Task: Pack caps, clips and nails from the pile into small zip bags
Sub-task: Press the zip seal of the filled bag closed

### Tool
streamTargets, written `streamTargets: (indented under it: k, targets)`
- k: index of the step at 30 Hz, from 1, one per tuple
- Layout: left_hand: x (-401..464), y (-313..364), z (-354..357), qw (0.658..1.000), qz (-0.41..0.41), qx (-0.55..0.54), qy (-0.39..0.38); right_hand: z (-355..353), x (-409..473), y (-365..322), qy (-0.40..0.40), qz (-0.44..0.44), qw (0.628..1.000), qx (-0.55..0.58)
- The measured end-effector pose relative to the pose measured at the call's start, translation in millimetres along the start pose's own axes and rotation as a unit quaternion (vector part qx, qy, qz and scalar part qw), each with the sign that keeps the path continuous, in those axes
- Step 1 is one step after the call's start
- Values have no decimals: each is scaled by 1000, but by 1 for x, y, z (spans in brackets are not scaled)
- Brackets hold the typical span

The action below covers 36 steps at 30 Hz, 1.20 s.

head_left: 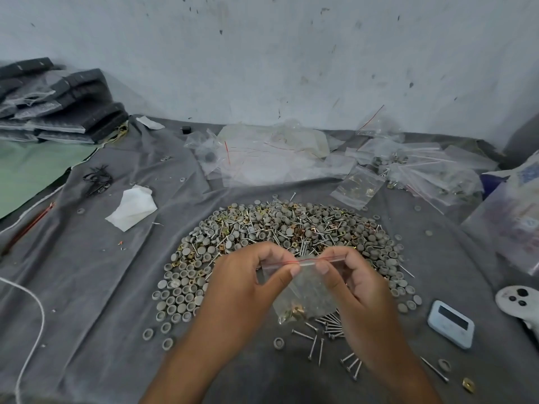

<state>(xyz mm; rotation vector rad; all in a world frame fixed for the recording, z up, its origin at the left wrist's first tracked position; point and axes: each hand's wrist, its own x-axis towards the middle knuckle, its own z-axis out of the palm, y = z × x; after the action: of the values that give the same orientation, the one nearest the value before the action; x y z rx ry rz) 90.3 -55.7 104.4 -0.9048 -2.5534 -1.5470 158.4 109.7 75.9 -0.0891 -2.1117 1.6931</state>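
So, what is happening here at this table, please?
A person is packing small hardware. Both hands, the left hand and the right hand, pinch the red-lined top of a small zip bag; some brass clips already sit in its bottom corner. Behind the bag lies a big pile of grey caps, clips and nails on a grey cloth. More bags lie near the wall.

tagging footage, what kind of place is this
Likely an informal hand-packing workspace: a pile of caps, clips and nails on a grey cloth, and zip bags heaped by a scuffed wall.
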Motion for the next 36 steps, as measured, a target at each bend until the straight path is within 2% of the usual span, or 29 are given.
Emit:
streamTargets:
  k: [4, 8, 15, 21, 30, 36]
  targets:
    - [0, -1, 1, 999, -5, -40, 1, -1, 0, -2, -9, 17, 999, 48]
    - [0, -10, 0, 997, -22, -76, 18, -5, 2, -2, 16, 28, 997, 66]
    - [-5, -11, 2, 992, 13, -119, 49, -7, 1, -3, 6, 42, 993, 107]
    - [-7, -6, 11, 978, -25, -204, 28, -2, 0, -8, -2, 46, 989, 140]
    - [-8, -1, 14, 987, -3, -151, 50, -1, -3, -13, -14, 25, 987, 159]
    - [-5, 2, 13, 981, -34, -188, 32, -1, -3, -12, 15, 18, 990, 142]
